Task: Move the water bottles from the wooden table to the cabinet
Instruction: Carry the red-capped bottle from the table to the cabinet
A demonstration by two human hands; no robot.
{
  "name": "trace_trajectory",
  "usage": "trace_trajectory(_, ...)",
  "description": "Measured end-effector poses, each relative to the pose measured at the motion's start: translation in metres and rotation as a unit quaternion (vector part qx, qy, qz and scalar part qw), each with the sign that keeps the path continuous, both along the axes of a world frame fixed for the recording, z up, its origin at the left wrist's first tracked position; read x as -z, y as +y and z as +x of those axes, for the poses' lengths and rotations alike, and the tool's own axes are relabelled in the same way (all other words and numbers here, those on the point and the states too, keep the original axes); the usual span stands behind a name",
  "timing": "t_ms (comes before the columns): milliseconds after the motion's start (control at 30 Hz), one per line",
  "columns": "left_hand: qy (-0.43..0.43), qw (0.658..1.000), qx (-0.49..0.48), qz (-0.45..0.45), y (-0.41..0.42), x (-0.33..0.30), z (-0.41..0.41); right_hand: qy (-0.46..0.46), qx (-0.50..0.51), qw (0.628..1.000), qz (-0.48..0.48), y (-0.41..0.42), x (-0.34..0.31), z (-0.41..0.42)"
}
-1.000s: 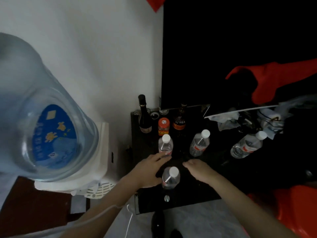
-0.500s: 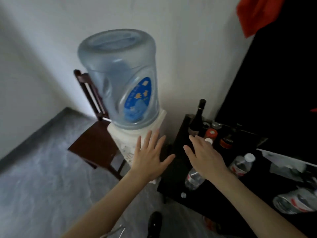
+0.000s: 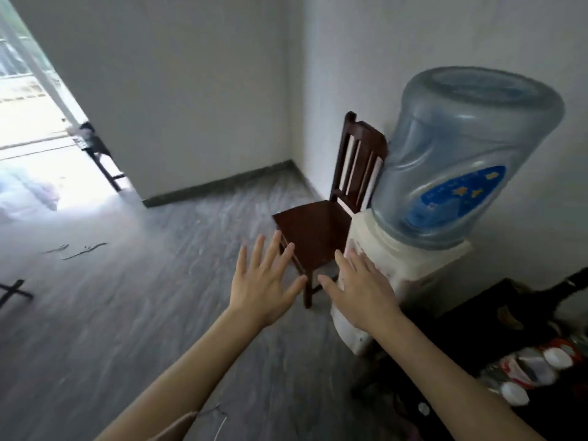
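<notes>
1. Looking through the head camera, both hands are out in front, palms down and fingers spread: the left hand (image 3: 265, 286) hangs over the grey floor (image 3: 127, 313), the right hand (image 3: 359, 294) in front of the water dispenser (image 3: 391, 268). Neither holds anything; both grips are released.

2. The water bottles (image 3: 525, 374) show only at the lower right edge, blurred, as white caps and clear bodies with red labels on the dark cabinet top (image 3: 477, 316). They lie well apart from both hands, to the right of the right forearm. How many there are cannot be told.

3. Ahead stand a dark wooden chair (image 3: 318, 230) and the dispenser's big blue jug (image 3: 461, 154), the chair just beside the dispenser. No wooden table with bottles is in view.

4. Handling, as a judgement: such small plastic bottles are light to middling if full, with thin walls that give under a hard squeeze and a smooth, possibly slippery surface. The label band at mid-body is the surest place to wrap fingers and thumb round; the neck under the cap serves for a pinch when bottles stand close together.

5. They are not fragile, but one set down tilted will likely tip or roll, so each should land upright on its base.
</notes>
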State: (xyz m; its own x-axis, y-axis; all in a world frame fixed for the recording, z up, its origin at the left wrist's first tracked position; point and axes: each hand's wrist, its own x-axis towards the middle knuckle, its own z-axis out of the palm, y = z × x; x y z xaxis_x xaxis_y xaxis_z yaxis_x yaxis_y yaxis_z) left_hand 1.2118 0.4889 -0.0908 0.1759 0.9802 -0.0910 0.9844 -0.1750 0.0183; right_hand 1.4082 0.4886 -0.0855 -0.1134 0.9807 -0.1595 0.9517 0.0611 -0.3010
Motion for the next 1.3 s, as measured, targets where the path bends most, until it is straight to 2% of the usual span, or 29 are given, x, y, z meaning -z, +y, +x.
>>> trace_trajectory(200,-0.003,0.991,-0.134,0.011,-0.067,0.001,-0.109,0.006,-0.14,0.99,0.002,-0.017,-0.001,-0.119)
trace_trajectory(433,-0.025,0.958,-0.287,-0.003,-0.195,0.001,-0.221,0.011,-0.261,0.965,-0.017,-0.1,0.006,-0.254)
trace_trajectory(700,-0.059,0.878,-0.475,-0.025,-0.354,0.002,-0.309,-0.012,-0.427,0.904,-0.015,-0.2,0.007,-0.383)
trace_trajectory(900,-0.087,0.813,-0.575,-0.022,-0.442,0.002,-0.344,-0.024,-0.528,0.849,-0.008,-0.262,0.009,-0.455)
trace_trajectory(1100,-0.104,0.767,-0.633,-0.017,-0.474,0.008,-0.367,-0.009,-0.564,0.826,-0.022,-0.287,0.019,-0.502)
trace_trajectory(1300,-0.107,0.75,-0.653,-0.018,-0.454,0.012,-0.39,-0.004,-0.586,0.81,-0.021,-0.262,0.017,-0.538)
